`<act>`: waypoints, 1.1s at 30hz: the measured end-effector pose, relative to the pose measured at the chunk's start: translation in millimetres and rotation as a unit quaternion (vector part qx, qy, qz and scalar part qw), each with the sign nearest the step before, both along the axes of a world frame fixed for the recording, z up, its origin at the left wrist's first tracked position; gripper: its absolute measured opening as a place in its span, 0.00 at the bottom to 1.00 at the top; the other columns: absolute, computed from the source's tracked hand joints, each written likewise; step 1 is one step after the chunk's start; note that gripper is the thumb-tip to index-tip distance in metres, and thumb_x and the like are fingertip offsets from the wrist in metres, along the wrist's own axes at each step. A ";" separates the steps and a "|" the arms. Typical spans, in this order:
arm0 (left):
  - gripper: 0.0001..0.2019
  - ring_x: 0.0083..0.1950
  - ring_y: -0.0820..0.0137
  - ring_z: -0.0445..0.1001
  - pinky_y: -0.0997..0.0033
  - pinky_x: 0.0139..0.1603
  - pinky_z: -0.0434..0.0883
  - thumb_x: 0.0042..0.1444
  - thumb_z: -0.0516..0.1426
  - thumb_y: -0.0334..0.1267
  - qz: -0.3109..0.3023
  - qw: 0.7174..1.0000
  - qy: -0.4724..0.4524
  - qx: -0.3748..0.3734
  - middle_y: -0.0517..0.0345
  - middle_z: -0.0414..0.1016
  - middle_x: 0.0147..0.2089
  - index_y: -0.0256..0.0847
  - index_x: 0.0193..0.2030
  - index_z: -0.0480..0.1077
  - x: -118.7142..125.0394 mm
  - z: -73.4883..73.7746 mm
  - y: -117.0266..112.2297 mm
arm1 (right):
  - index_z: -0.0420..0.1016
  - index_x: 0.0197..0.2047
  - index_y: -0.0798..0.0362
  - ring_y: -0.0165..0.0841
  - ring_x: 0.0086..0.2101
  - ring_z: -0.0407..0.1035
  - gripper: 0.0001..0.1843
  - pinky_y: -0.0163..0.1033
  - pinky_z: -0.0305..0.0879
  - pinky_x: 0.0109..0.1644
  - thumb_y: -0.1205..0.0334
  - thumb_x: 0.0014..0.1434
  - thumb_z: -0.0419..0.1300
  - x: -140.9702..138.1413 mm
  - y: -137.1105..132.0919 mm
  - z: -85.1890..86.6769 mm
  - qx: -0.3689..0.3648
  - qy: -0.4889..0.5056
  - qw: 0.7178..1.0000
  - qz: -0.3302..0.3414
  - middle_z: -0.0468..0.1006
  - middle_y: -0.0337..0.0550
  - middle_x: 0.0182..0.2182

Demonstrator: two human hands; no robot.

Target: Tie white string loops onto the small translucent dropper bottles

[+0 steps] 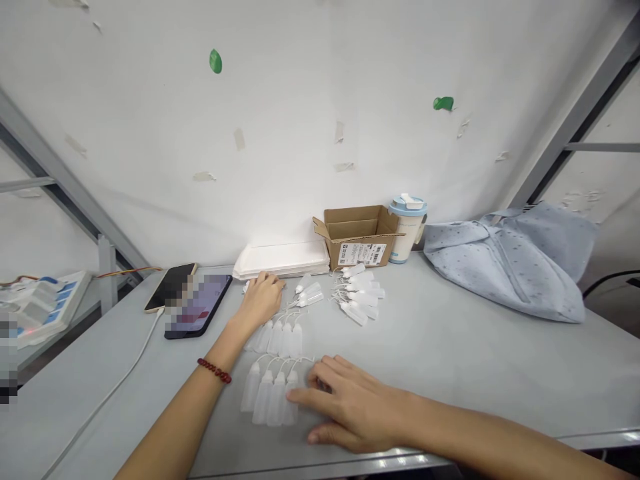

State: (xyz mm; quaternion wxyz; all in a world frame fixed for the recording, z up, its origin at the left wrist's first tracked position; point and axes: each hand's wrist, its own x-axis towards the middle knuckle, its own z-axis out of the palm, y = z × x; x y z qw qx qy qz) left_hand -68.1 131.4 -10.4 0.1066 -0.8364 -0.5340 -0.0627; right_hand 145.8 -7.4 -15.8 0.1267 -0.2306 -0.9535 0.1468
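My left hand (pixel 264 297) reaches over the far part of the table, its fingers bent down and bunched in front of the white stack. A bit of something white shows by its fingertips; what they hold is hidden. Small translucent plastic squeeze bottles with thin white cap strings lie below it in a row (pixel 285 339). Nearer me is a second row of bottles (pixel 277 403). My right hand (pixel 353 407) is open beside that row, fingers apart, index fingertip at the rightmost bottle. Loose bottles (pixel 311 295) lie right of my left hand, and a further pile (pixel 363 293) lies before the box.
A stack of white, paper-like packets (pixel 285 259), an open cardboard box (pixel 357 252) and a lidded cup (pixel 406 230) stand along the wall. Two phones (pixel 163 288) (pixel 213 308) lie left, one with a white cable (pixel 123 380). A grey-blue patterned cloth bag (pixel 505 267) lies right.
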 end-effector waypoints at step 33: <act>0.17 0.34 0.70 0.69 0.72 0.34 0.66 0.55 0.52 0.48 -0.036 0.828 -0.472 -0.302 0.54 0.74 0.38 0.37 0.41 0.72 26.4 36.2 -40.7 | 0.66 0.47 0.55 0.35 0.36 0.64 0.12 0.38 0.63 0.40 0.60 0.64 0.48 23.2 25.9 -5.8 0.024 0.132 0.984 -0.114 0.70 0.48 0.35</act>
